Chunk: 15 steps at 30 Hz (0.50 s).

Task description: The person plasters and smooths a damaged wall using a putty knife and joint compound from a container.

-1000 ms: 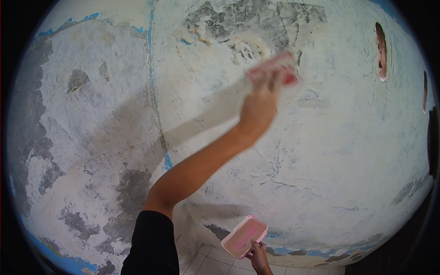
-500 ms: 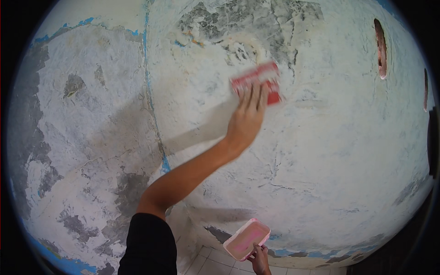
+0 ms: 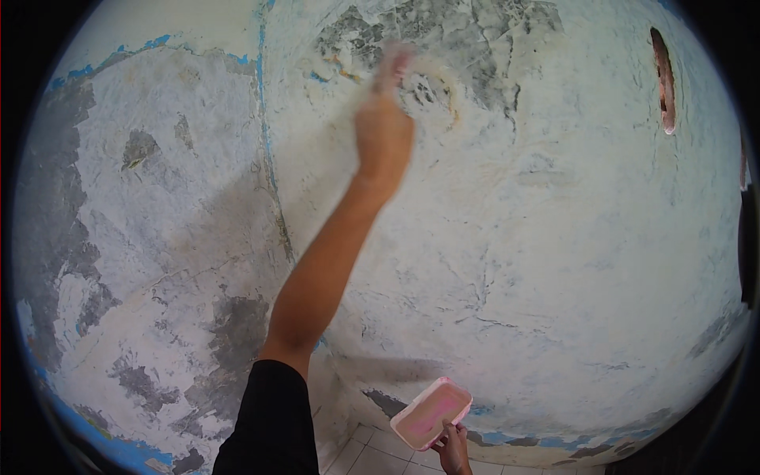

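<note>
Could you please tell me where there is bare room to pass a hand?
There is open wall right of the left forearm, above the pink tray and left of the slot; bare floor tiles show below-left of the tray. It is crowded higher up, where the left hand holds a blurred red tool, and below, where the right hand grips the tray.

We hold a tool [image 3: 400, 58] in our left hand [image 3: 384, 142], high before the right wall [image 3: 554, 261]. The left wall [image 3: 158, 229] meets it left of that hand; a slot [image 3: 665, 83] in it lies well right. Below, our right hand [image 3: 454, 451] holds a tray [image 3: 427, 419] above the floor [image 3: 376, 461].
</note>
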Each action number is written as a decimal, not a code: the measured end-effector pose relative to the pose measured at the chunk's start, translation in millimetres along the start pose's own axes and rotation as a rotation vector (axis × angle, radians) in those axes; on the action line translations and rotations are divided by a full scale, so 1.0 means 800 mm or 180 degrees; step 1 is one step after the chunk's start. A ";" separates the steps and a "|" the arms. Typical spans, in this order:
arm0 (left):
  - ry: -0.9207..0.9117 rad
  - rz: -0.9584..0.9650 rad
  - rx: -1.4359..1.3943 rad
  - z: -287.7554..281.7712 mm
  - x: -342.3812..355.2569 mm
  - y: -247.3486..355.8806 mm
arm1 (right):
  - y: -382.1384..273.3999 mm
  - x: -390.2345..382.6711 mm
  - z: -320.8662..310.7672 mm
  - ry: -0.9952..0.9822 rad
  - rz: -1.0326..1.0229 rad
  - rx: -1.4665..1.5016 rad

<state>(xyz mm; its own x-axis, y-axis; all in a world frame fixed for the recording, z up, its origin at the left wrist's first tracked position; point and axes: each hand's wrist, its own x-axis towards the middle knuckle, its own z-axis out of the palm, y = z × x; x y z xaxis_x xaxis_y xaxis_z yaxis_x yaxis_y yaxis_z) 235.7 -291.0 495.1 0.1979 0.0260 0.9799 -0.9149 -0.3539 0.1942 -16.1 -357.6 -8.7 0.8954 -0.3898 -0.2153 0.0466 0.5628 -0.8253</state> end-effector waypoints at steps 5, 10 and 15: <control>0.0072 0.2012 0.0706 0.075 -0.080 0.029 | -0.004 0.002 -0.003 -0.0012 -0.0054 0.0004; -0.0841 0.1570 -0.0205 0.034 -0.082 0.041 | -0.001 0.007 -0.014 0.0072 -0.0137 -0.0032; 0.0182 0.1825 0.0707 0.047 -0.067 -0.025 | 0.011 0.014 -0.021 0.0331 0.0057 0.0081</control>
<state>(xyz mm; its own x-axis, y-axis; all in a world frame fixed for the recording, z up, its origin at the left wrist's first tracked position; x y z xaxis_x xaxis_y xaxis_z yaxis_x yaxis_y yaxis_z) 256.8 -320.2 437.2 -0.3287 -0.1782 0.9275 -0.7736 -0.5124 -0.3727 -12.9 -369.3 -27.2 0.8455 -0.4522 -0.2840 0.0433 0.5882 -0.8076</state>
